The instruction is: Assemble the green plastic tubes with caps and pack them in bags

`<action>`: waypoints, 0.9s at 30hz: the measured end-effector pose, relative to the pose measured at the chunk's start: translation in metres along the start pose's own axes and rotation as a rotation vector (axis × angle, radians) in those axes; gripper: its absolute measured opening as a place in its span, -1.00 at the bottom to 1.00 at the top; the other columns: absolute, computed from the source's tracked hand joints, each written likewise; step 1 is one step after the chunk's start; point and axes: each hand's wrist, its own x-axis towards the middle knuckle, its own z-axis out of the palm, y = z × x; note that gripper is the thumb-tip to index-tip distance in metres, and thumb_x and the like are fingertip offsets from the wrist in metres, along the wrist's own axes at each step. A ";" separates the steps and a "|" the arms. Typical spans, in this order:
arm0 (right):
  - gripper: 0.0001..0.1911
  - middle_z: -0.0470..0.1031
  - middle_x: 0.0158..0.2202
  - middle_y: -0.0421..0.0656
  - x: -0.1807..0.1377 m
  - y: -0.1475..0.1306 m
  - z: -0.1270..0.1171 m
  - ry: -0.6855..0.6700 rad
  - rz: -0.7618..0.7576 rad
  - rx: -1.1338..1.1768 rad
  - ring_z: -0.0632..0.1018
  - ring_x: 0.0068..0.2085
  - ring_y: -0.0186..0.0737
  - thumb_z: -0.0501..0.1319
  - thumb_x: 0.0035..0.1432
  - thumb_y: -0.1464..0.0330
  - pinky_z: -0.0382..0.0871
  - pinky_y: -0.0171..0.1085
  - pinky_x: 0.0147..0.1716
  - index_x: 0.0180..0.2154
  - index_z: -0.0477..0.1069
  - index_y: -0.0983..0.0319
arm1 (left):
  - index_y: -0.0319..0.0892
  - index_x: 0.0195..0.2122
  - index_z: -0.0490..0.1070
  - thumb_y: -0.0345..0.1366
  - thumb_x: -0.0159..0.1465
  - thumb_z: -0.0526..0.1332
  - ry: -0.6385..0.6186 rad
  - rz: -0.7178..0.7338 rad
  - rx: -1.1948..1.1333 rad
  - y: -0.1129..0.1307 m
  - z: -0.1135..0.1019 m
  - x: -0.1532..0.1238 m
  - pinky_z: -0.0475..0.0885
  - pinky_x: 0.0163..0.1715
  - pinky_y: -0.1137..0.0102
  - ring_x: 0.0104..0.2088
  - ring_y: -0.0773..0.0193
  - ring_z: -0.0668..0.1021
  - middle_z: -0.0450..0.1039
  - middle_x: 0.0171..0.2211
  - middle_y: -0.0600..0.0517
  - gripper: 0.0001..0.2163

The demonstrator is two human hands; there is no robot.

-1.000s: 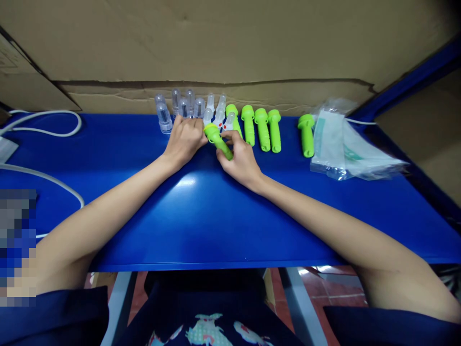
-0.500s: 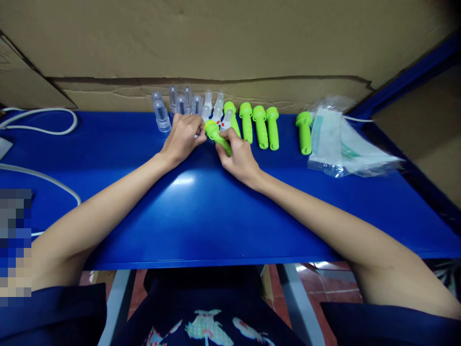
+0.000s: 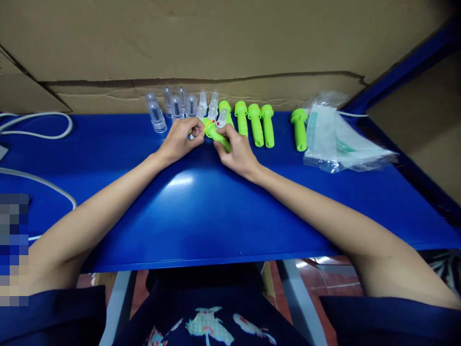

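My right hand [image 3: 237, 151] is closed around the shaft of a lime-green flashlight-shaped piece [image 3: 224, 141], which tilts with its wide head up and to the left. At that head, the fingers of my left hand [image 3: 183, 139] are curled and pinched together. A bit of yellow-green shows by them, but what they hold is mostly hidden. Just behind the hands stand small clear-topped white pieces [image 3: 222, 117], with red dots near a couple of them. Clear capped tubes [image 3: 157, 117] stand in a group behind my left hand.
Several more lime-green pieces [image 3: 256, 126] lie in a row right of the hands, and another one [image 3: 299, 130] is farther right, against clear plastic packets [image 3: 324, 137]. White cables [image 3: 39, 137] loop at the left of the blue table [image 3: 216, 216]. A cardboard wall [image 3: 216, 43] rises behind.
The view has shifted slightly, moving the table things a little left. My left fingers have curled in more at the green piece's head. My right hand keeps its hold.
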 end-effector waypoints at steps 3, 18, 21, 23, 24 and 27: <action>-0.74 0.57 -0.14 -0.04 0.002 0.002 0.000 0.012 0.010 0.013 0.59 -0.11 0.05 0.21 0.30 0.16 0.53 0.06 0.00 -0.05 0.34 0.14 | -0.16 -0.29 0.43 -0.34 0.31 0.18 0.034 -0.042 -0.022 -0.003 0.003 0.001 0.46 -0.21 0.39 -0.33 0.29 0.54 0.56 -0.35 0.01 -0.93; -0.63 0.62 -0.22 -0.10 0.001 -0.008 -0.002 -0.002 0.041 0.189 0.62 -0.19 -0.04 0.20 0.31 -0.03 0.58 0.01 -0.10 -0.13 0.33 0.11 | -0.13 0.20 0.47 0.15 0.38 0.19 0.016 -0.072 -0.209 -0.010 -0.004 -0.003 0.53 0.13 0.21 0.08 0.07 0.63 0.57 0.14 -0.16 -0.46; -0.62 0.63 -0.21 -0.10 0.001 -0.010 -0.003 -0.025 0.072 0.224 0.64 -0.15 -0.03 0.23 0.29 -0.03 0.58 0.01 -0.08 -0.12 0.35 0.12 | -0.17 0.16 0.53 0.21 0.32 0.25 0.012 -0.112 -0.299 -0.009 -0.004 -0.003 0.57 0.08 0.22 0.01 0.08 0.66 0.61 0.10 -0.17 -0.40; -0.64 0.64 -0.20 -0.10 0.001 -0.011 -0.004 -0.031 0.071 0.237 0.65 -0.14 -0.02 0.24 0.30 -0.01 0.58 0.01 -0.06 -0.12 0.35 0.13 | -0.18 0.15 0.54 0.23 0.28 0.29 0.015 -0.132 -0.335 -0.009 -0.005 -0.003 0.58 0.08 0.24 0.00 0.09 0.67 0.61 0.10 -0.18 -0.37; -0.65 0.64 -0.20 -0.10 0.001 -0.012 -0.005 -0.031 0.068 0.240 0.65 -0.14 -0.02 0.24 0.30 0.00 0.58 0.01 -0.06 -0.12 0.36 0.13 | -0.19 0.14 0.55 0.24 0.28 0.28 0.013 -0.137 -0.349 -0.010 -0.006 -0.003 0.59 0.08 0.25 0.01 0.09 0.67 0.61 0.10 -0.19 -0.37; -0.65 0.66 -0.19 -0.09 0.001 -0.011 -0.005 -0.029 0.066 0.240 0.65 -0.15 -0.03 0.24 0.29 0.01 0.59 0.00 -0.07 -0.13 0.36 0.13 | -0.19 0.09 0.57 0.24 0.31 0.24 0.006 -0.125 -0.370 -0.010 -0.007 -0.003 0.58 0.08 0.26 0.02 0.10 0.66 0.62 0.08 -0.19 -0.39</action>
